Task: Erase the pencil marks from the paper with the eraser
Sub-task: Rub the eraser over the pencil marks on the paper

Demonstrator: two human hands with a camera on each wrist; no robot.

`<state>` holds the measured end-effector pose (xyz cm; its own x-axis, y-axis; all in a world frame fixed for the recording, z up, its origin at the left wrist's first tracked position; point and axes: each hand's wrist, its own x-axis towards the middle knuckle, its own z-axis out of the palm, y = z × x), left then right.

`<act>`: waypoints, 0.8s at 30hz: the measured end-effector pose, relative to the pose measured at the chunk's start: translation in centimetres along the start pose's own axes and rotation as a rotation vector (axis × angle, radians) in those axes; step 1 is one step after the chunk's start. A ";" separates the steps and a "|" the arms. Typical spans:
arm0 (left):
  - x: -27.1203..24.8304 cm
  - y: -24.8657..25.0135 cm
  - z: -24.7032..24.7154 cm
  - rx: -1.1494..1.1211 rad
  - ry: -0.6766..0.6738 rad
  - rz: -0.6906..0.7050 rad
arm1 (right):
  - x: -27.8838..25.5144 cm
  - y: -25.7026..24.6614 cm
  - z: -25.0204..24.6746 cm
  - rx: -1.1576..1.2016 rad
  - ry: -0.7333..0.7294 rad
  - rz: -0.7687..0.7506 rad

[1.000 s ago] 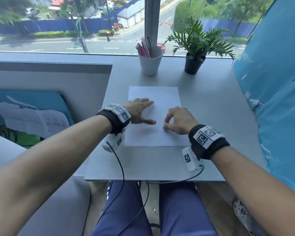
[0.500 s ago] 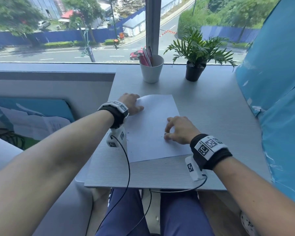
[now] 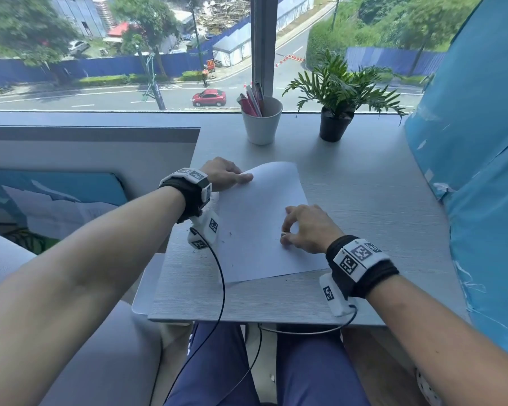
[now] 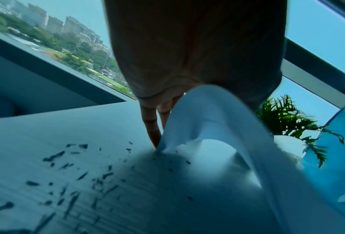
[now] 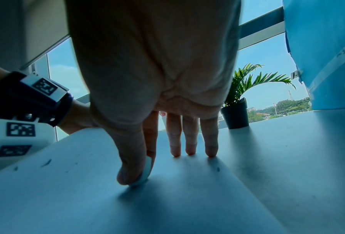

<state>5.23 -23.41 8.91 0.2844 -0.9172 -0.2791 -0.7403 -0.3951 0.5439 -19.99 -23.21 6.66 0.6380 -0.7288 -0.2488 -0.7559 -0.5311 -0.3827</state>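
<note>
So the right hand is pinching a small white eraser between thumb and index finger, with the eraser's tip touching the paper. The other three fingers are reaching straight down, tips resting on the sheet like a little tripod. The eraser is barely showing in the head view, just a sliver at the fingertips, but the right wrist view is showing it pretty clearly.

The left hand is gripping the far left corner of the paper and lifting it, so that corner is curling up off the surface while the rest of the sheet is lying skewed, with the right hand pinning the near part. In the left wrist view the sheet is arching over and the fingers are tucked under the edge.

As for progress: I'm guessing the rubbing is mostly done. I can't make out any pencil marks on the visible side, though faint ones could be hiding at this resolution. There are lots of dark eraser crumbs sitting on the surface left of the sheet and a few specks on the paper itself. So what's left is probably tipping or brushing off the leftover crumbs, plus maybe a last touch-up under the eraser.

Behind it all, a white cup with pens and a potted plant are standing by the window.
</note>
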 end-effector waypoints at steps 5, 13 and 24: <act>-0.6 -0.1 -0.6 -0.176 -0.007 -0.087 | -0.4 0.0 0.0 -0.015 -0.023 -0.014; -0.6 -1.2 -1.2 -0.661 0.002 -0.216 | 0.1 0.5 0.4 0.034 -0.021 -0.020; -2.3 -1.6 1.1 -0.981 0.107 -0.187 | 0.0 0.6 0.8 0.028 0.004 -0.032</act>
<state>5.03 -20.60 7.81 0.4342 -0.8165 -0.3805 0.1371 -0.3576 0.9238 -20.34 -23.24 5.72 0.6612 -0.7133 -0.2324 -0.7307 -0.5419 -0.4153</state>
